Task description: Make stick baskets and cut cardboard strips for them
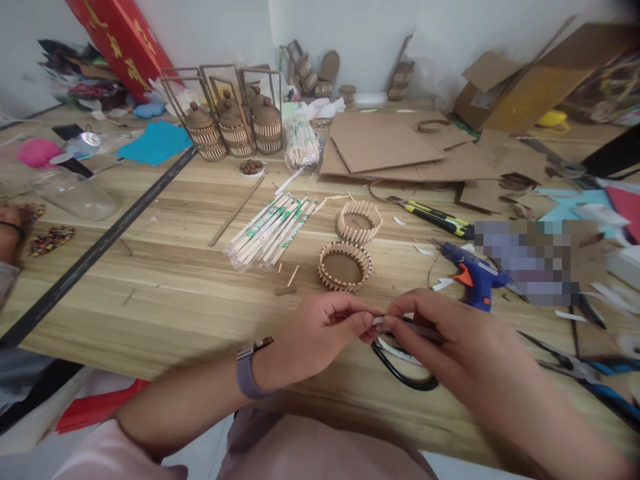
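Note:
My left hand (330, 333) and my right hand (450, 340) meet above the near table edge, thumbs and forefingers pinched together. Between their fingertips is a narrow whitish strip (379, 321), mostly covered by the fingers. Under my right hand lies a black loop-shaped handle (405, 381), partly hidden, with a curved white strip (397, 350) inside it. Just beyond the hands sits a round basket of short sticks with a brown base (343, 268). A second stick ring (359, 223) stands behind it. Two loose short sticks (293, 275) lie to the left.
Wrapped chopsticks (273, 230) lie mid-table. Rightward are a blue glue gun (473, 273), yellow-black utility knives (433, 217) and pliers (580, 367). Cardboard sheets (390, 143) and lidded stick baskets with tall handles (233, 130) stand behind. Another person's arm (9, 233) rests at far left.

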`<control>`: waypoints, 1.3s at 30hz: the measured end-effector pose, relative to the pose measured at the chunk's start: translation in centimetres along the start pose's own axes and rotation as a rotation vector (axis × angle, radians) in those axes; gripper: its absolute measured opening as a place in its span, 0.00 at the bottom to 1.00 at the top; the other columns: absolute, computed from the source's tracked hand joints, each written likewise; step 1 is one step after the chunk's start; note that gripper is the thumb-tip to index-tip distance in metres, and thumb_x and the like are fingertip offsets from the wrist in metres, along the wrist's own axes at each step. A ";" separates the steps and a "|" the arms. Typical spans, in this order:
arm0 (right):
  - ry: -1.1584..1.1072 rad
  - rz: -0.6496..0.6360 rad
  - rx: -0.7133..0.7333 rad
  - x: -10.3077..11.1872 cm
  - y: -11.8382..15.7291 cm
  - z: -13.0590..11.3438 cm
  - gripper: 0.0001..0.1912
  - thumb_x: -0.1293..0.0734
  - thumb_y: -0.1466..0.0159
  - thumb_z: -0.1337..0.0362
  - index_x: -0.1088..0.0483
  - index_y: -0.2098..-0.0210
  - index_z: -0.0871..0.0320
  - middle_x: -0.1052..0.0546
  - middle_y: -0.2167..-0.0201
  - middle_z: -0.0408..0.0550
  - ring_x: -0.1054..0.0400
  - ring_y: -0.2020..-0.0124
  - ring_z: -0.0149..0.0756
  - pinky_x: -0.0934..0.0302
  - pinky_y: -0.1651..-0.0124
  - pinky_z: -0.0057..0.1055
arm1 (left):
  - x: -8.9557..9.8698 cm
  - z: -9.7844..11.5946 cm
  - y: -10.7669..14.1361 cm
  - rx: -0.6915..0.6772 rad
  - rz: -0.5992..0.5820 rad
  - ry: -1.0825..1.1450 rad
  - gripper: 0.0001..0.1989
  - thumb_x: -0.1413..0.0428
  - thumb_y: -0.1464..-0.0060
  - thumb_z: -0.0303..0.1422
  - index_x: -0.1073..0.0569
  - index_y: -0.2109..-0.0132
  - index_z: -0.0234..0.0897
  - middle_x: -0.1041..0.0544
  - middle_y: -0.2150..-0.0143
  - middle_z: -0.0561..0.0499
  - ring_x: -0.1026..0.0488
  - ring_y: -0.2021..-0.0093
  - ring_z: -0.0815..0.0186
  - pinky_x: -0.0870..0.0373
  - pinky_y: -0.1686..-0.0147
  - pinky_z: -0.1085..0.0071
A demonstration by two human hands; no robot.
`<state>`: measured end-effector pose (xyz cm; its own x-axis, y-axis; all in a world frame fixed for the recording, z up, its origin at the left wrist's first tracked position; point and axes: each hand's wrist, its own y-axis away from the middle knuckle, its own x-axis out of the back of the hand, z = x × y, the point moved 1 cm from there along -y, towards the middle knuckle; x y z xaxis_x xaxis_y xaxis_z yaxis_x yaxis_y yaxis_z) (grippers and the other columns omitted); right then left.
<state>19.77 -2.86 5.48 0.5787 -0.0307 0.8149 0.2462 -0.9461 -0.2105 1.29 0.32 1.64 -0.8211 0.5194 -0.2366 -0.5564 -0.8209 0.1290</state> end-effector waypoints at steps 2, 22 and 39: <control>0.011 0.005 -0.002 -0.1 0.1 0.0 0.09 0.38 0.34 0.59 0.29 0.68 0.52 0.24 0.78 0.40 0.38 0.85 0.28 0.46 0.80 0.26 | 0.0 0.0 0.0 -0.003 -0.006 -0.004 0.10 0.40 0.42 0.36 0.21 0.59 0.32 0.21 0.67 0.49 0.25 0.65 0.69 0.28 0.61 0.73; -0.005 -0.013 0.035 -0.7 0.1 -0.1 0.10 0.38 0.31 0.60 0.28 0.67 0.53 0.23 0.72 0.42 0.31 0.77 0.30 0.42 0.75 0.25 | -0.1 -0.2 -0.4 0.106 0.040 -0.001 0.09 0.36 0.49 0.36 0.23 0.65 0.33 0.24 0.72 0.53 0.29 0.71 0.72 0.31 0.67 0.75; -0.005 -0.054 0.096 -0.1 -1.1 0.5 0.09 0.40 0.32 0.64 0.28 0.64 0.53 0.22 0.66 0.46 0.25 0.67 0.35 0.35 0.67 0.28 | 0.4 0.5 0.0 -0.165 0.154 -0.479 0.06 0.45 0.40 0.32 0.25 0.63 0.36 0.22 0.67 0.54 0.28 0.67 0.70 0.34 0.69 0.76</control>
<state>19.78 -1.62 5.36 0.5661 0.0213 0.8240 0.3508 -0.9109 -0.2175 0.94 0.63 2.02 -0.8794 0.4083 0.2450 -0.4289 -0.9027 -0.0352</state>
